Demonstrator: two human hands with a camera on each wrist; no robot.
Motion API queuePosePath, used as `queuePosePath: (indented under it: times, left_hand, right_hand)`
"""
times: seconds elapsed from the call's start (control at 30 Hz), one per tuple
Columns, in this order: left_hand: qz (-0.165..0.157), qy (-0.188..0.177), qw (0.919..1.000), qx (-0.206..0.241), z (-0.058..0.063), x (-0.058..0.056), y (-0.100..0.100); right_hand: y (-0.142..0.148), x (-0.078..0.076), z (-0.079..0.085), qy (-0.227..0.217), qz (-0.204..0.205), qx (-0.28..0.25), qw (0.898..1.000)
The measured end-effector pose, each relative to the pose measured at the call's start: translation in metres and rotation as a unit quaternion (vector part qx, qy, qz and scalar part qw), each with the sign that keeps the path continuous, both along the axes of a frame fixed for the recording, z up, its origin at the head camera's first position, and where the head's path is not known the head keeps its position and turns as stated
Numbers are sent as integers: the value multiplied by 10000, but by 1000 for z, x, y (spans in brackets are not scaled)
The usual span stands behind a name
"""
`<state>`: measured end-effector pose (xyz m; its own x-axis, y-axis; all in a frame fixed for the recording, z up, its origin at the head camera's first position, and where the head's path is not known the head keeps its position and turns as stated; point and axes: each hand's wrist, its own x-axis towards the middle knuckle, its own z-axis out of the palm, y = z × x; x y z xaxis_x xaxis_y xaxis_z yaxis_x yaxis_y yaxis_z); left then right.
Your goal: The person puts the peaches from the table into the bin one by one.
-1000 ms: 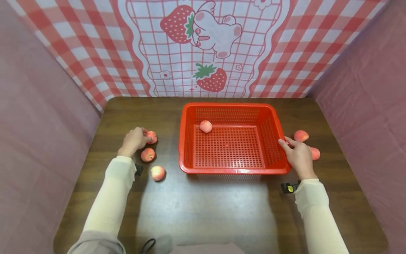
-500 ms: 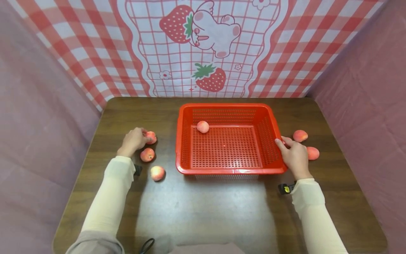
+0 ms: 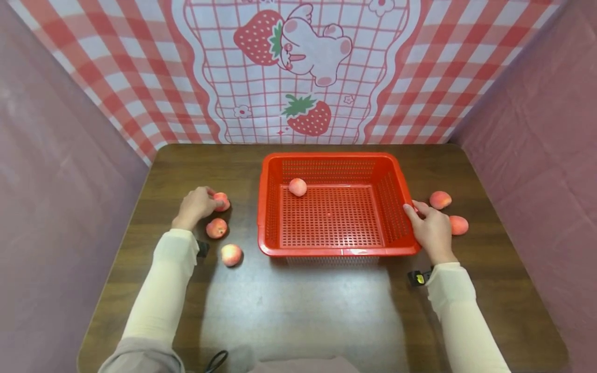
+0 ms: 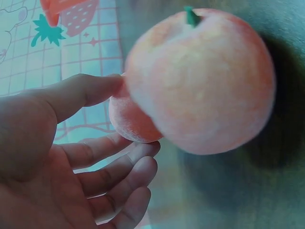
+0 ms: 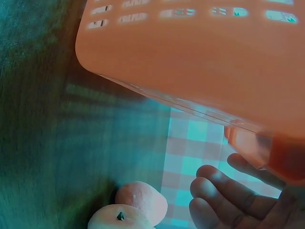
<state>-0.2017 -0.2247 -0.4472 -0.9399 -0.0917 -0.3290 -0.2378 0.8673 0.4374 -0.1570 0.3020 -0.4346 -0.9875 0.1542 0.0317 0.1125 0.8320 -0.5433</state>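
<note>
My left hand (image 3: 196, 206) is at the table's left side, thumb and fingertips around a peach (image 3: 223, 201). In the left wrist view a nearer peach (image 4: 205, 81) with a green stem partly covers the held one. A second peach (image 3: 216, 228) and a third peach (image 3: 231, 255) lie just in front of that hand. With my right hand (image 3: 434, 230) I grip the right rim of a red perforated basket (image 3: 326, 252), thumb over the edge and fingers beneath. Inside the basket, one peach (image 3: 297, 187) rests near its back left corner.
Right of the basket, a peach (image 3: 440, 200) and another peach (image 3: 459, 225) lie close behind my right hand. The brown wooden table (image 3: 308, 316) ends at a checked strawberry backdrop (image 3: 158, 67). A black cord loop (image 3: 216, 361) shows at the front edge.
The basket has slid slightly to the left together with my right hand, then nearly stopped. My left hand stays at the same peach.
</note>
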Motion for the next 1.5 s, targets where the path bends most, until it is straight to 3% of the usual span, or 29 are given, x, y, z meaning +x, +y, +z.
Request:
queuePosePath:
  times: [0.4,0.7,1.03,1.5]
  left_hand:
    - [159,461,9988,-32,26,-5,9]
    - [236,662,9972,248,36,-9,17]
    - [420,1074,9918,554,50,-12,24]
    - [282,1541,9827,987,69,-15,39]
  right_hand:
    - [1,1,0,-72,4,-80,9999]
    - [0,1,-3,408,-50,14,9992]
    - [-1,1,-3,523,-15,82,9986]
    - [0,1,-3,417,62,67,9991]
